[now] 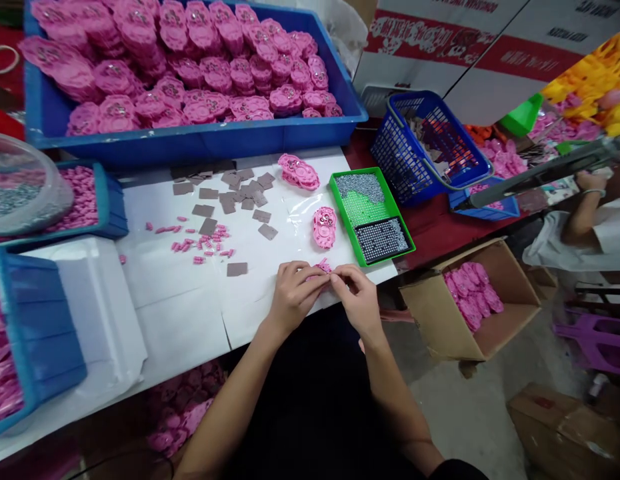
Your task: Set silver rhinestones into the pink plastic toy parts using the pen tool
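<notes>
At the table's near edge my left hand [295, 293] is closed on a pink plastic part [323, 267], mostly covered by the fingers. My right hand [357, 297] meets it from the right, thumb and forefinger pinched together at the part's edge; whatever sits in that pinch is too small to make out. Just beyond the hands lies a pink molded casing [325, 227], with a stack of similar casings [299, 172] behind it. To the right, a green tray [360, 212] holds small silvery screws and a black perforated plate [381, 240] with more screws.
Grey-brown flat squares [237, 269] and small pink cylinders [183, 246] are scattered left of the hands. A blue bin [200, 143] of pink casings spans the back. Right stand a blue basket [405, 160] and a carton [515, 320]; another person's arm [583, 213] shows far right.
</notes>
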Demonstrator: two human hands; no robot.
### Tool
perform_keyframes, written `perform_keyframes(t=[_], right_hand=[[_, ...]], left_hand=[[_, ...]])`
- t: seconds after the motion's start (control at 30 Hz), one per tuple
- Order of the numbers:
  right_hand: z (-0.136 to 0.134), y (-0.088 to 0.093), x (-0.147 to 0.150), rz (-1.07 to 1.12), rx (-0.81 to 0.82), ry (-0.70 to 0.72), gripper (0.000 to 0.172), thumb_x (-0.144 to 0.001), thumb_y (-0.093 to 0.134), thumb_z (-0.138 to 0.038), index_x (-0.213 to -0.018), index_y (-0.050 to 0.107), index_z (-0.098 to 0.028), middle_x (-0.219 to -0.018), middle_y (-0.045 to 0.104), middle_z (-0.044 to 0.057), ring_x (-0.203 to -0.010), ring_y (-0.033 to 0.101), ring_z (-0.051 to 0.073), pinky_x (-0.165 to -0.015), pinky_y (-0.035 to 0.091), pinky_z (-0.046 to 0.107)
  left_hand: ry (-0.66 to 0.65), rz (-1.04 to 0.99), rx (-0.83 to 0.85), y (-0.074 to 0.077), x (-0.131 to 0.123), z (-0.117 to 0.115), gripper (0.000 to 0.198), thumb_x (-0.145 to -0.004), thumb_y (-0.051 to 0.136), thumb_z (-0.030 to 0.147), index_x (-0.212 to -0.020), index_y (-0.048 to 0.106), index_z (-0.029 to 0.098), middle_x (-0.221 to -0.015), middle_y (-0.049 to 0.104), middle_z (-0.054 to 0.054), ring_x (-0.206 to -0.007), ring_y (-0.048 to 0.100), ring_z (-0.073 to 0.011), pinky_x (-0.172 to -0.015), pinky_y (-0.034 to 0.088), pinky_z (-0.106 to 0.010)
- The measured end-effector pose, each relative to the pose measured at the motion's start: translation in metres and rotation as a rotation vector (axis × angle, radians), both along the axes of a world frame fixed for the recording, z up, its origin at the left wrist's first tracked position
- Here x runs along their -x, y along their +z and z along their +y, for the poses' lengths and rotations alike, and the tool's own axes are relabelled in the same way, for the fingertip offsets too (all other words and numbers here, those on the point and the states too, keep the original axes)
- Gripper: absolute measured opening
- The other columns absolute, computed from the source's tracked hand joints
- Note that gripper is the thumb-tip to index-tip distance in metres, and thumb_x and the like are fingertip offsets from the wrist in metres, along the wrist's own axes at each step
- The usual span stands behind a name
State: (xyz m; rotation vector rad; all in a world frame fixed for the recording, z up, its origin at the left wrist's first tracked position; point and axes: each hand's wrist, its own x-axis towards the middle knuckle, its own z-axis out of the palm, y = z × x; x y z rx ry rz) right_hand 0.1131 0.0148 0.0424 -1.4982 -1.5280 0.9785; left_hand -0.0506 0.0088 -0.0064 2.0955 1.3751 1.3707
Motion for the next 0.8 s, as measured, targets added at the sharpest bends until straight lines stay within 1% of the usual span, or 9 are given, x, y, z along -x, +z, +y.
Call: perform_keyframes(t=[0.17,0.27,0.37,0.43,0.47,0.53,0.6,0.7,0.8], right_hand=[[0.008,0.01,-0.005,0.071,0.131,0.064,0.019,-0.091,0.071,-0.039,-0.088,0.072,-0.02,-0.09,0.071,0.003,-0.084,0.066,0.018,-0.079,0.055,0.031],[0.007,0.009,-0.003,0.114,0.112,0.069,0.017,-0.091,0.07,-0.037,-0.087,0.072,-0.021,-0.091,0.072,0.004,-0.086,0.067,0.018,-0.08,0.056,0.032],[0.007,0.003,-0.001,0.11,0.064,0.052,0.013,-0.091,0.069,-0.034,-0.087,0.071,-0.021,-0.092,0.071,0.004,-0.087,0.068,0.019,-0.077,0.057,0.031],[0.009,-0.001,-0.001,0.014,0.004,0.035,0.012,-0.093,0.067,-0.031,-0.087,0.07,-0.021,-0.093,0.07,0.004,-0.085,0.067,0.018,-0.074,0.056,0.03],[0.011,-0.003,-0.002,-0.065,-0.042,0.031,0.012,-0.095,0.065,-0.03,-0.088,0.069,-0.021,-0.095,0.069,0.005,-0.084,0.066,0.018,-0.075,0.055,0.031],[0.015,-0.006,-0.002,-0.261,-0.147,0.059,0.011,-0.097,0.061,-0.028,-0.092,0.069,-0.022,-0.099,0.068,0.007,-0.09,0.065,0.02,-0.083,0.055,0.035],[0.018,-0.008,-0.001,-0.438,-0.218,0.143,0.013,-0.099,0.056,-0.025,-0.099,0.069,-0.021,-0.103,0.067,0.01,-0.099,0.064,0.024,-0.092,0.054,0.041],[0.019,-0.01,0.003,-0.595,-0.25,0.237,0.019,-0.101,0.05,-0.021,-0.105,0.069,-0.019,-0.107,0.066,0.013,-0.104,0.063,0.027,-0.095,0.054,0.044],[0.018,-0.013,0.008,-0.663,-0.276,0.233,0.022,-0.102,0.047,-0.019,-0.107,0.068,-0.019,-0.107,0.066,0.014,-0.1,0.063,0.026,-0.091,0.054,0.043]], left_hand=[[0.051,0.007,-0.013,-0.001,-0.001,0.0,0.012,-0.097,0.068,0.025,-0.102,0.078,0.029,-0.104,0.081,-0.002,-0.097,0.065,-0.0232,-0.089,0.051,-0.043],[0.062,-0.039,-0.027,-0.001,-0.002,0.001,0.012,-0.096,0.069,0.023,-0.102,0.078,0.029,-0.103,0.081,-0.003,-0.097,0.064,-0.0231,-0.089,0.051,-0.042],[0.066,-0.041,-0.015,0.0,-0.003,0.002,0.012,-0.096,0.069,0.023,-0.105,0.076,0.028,-0.104,0.08,-0.002,-0.097,0.064,-0.0227,-0.09,0.05,-0.042],[0.08,-0.02,0.04,0.0,-0.003,0.003,0.018,-0.097,0.069,0.027,-0.114,0.074,0.027,-0.11,0.079,-0.005,-0.1,0.065,-0.0236,-0.092,0.049,-0.042],[0.085,-0.011,0.076,-0.001,-0.004,0.003,0.025,-0.096,0.07,0.03,-0.121,0.071,0.025,-0.114,0.078,-0.006,-0.103,0.065,-0.0245,-0.093,0.049,-0.042],[0.083,0.004,0.155,-0.002,-0.004,0.005,0.042,-0.094,0.073,0.034,-0.133,0.064,0.022,-0.124,0.074,-0.01,-0.111,0.064,-0.0269,-0.095,0.048,-0.042],[0.063,0.027,0.221,-0.003,-0.005,0.006,0.055,-0.091,0.074,0.033,-0.141,0.056,0.021,-0.13,0.07,-0.012,-0.117,0.063,-0.0286,-0.096,0.048,-0.042],[0.033,0.07,0.289,-0.005,-0.006,0.008,0.063,-0.089,0.071,0.025,-0.148,0.048,0.02,-0.129,0.07,-0.012,-0.116,0.063,-0.0293,-0.096,0.047,-0.043],[-0.004,0.075,0.305,-0.006,-0.006,0.01,0.067,-0.089,0.069,0.021,-0.151,0.043,0.019,-0.122,0.072,-0.011,-0.111,0.064,-0.0292,-0.093,0.048,-0.042]])
